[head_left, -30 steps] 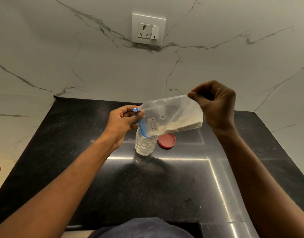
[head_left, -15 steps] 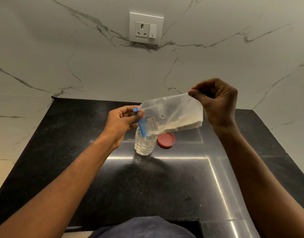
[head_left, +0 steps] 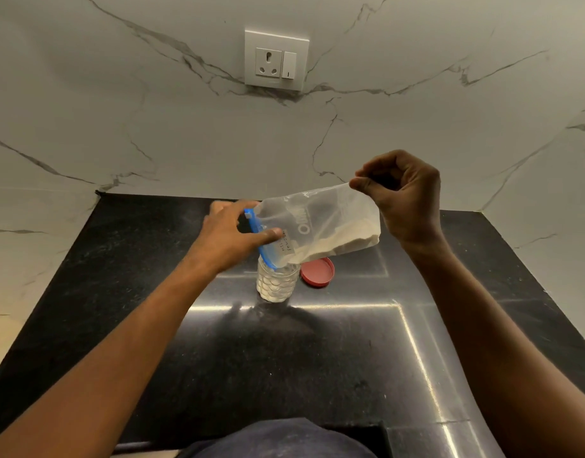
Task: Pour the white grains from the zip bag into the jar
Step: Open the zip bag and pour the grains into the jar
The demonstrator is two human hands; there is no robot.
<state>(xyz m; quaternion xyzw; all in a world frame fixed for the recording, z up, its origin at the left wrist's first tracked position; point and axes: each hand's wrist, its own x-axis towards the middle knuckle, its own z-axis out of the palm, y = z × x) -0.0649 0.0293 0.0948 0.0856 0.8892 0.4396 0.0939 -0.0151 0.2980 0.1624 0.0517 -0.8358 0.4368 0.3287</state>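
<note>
A clear zip bag (head_left: 321, 226) with a blue zip strip and a small handwritten label is held tilted over a small clear jar (head_left: 277, 284). White grains lie along the bag's lower edge and slope toward its open mouth, which sits right over the jar's top. The jar stands upright on the black counter (head_left: 284, 358) and holds white grains up most of its height. My left hand (head_left: 233, 234) grips the bag at the zip end. My right hand (head_left: 403, 196) pinches the bag's raised bottom corner.
A red lid (head_left: 317, 273) lies flat on the counter just right of the jar. A white socket and switch plate (head_left: 276, 59) is on the marble wall behind. The counter's front edge is near my body.
The bag's mouth has dropped lower onto the jar. My right hand has lifted the bottom corner, so the bag tilts more steeply. The jar and lid have not moved.
</note>
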